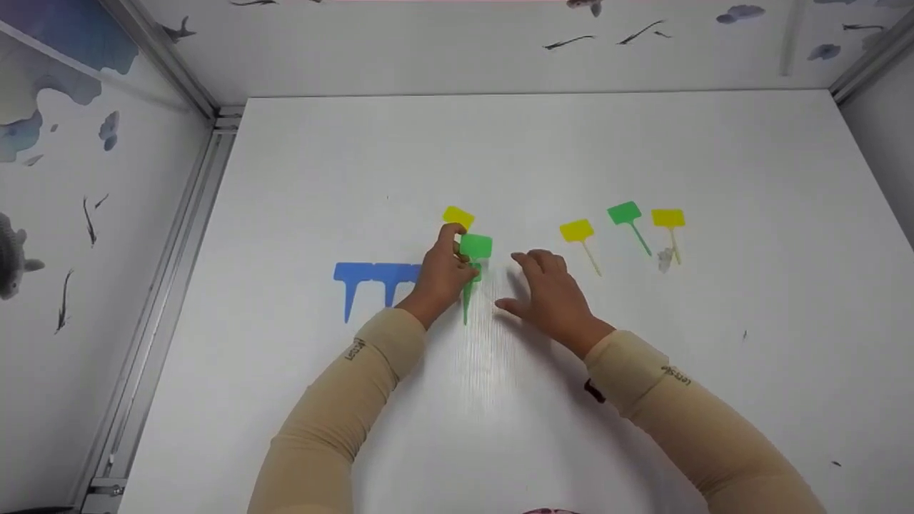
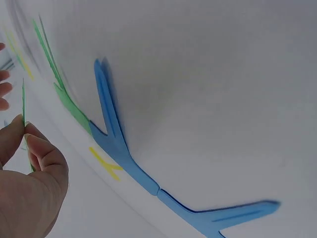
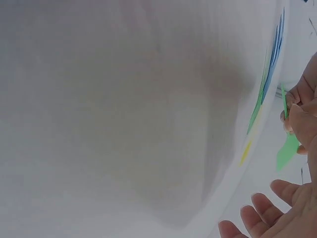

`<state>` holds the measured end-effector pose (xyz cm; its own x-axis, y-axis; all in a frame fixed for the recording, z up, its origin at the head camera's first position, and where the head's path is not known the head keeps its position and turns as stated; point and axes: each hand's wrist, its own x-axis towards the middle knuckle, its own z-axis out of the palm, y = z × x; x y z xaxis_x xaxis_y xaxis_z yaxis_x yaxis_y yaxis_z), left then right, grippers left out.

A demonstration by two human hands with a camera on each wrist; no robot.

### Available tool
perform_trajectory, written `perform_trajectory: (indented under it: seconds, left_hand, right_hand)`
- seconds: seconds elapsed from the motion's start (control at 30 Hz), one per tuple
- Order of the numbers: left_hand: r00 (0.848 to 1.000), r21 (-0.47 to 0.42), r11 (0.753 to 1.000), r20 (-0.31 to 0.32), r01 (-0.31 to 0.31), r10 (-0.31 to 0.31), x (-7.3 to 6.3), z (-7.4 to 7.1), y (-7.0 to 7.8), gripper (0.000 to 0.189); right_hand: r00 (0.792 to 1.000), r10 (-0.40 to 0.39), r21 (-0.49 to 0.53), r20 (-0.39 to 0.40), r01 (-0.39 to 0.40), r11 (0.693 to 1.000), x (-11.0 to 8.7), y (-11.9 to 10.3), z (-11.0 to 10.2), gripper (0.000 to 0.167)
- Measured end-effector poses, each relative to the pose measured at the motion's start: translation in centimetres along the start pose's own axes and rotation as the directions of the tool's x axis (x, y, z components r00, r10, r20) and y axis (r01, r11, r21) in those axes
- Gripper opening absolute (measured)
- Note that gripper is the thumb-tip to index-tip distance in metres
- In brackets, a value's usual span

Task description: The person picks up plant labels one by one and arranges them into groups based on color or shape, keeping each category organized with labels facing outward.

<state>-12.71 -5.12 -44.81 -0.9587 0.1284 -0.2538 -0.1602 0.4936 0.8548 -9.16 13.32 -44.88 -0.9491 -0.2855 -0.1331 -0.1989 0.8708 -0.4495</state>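
There are three yellow tags (image 1: 577,230), three green tags (image 1: 625,212), and at least two blue tags (image 1: 354,271), whose full number is hidden behind the left hand (image 1: 441,277). Two hands show, counting the right hand (image 1: 555,294), plus one translucent scrap (image 1: 665,260) and one desk (image 1: 300,178).

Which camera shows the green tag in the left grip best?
The head view: there the green tag in the left grip shows its broad top. The left wrist view shows only its thin edge; the right wrist view hides its middle.
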Motion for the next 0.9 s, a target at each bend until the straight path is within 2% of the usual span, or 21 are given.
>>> perform_trajectory:
  seconds: [0.3,0.57,0.9]
  left_hand:
    - [1.000,0.018,1.000,0.029,0.003,-0.004,-0.4,1.0,0.0,0.060]
    - [0.999,0.050,0.999,0.046,-0.022,0.020,-0.6,1.8,0.0,0.061]
    - [0.998,0.092,0.995,0.058,0.031,-0.036,-0.8,2.9,0.2,0.060]
  right_hand:
    - [1.000,0.014,0.010,-0.010,-0.014,1.000,-0.4,0.7,-0.3,0.077]
    - [1.000,0.006,0.021,-0.010,-0.006,1.000,-0.8,1.4,-0.3,0.074]
    - [1.000,-0.003,0.031,-0.024,0.004,1.000,-0.9,1.7,-0.4,0.070]
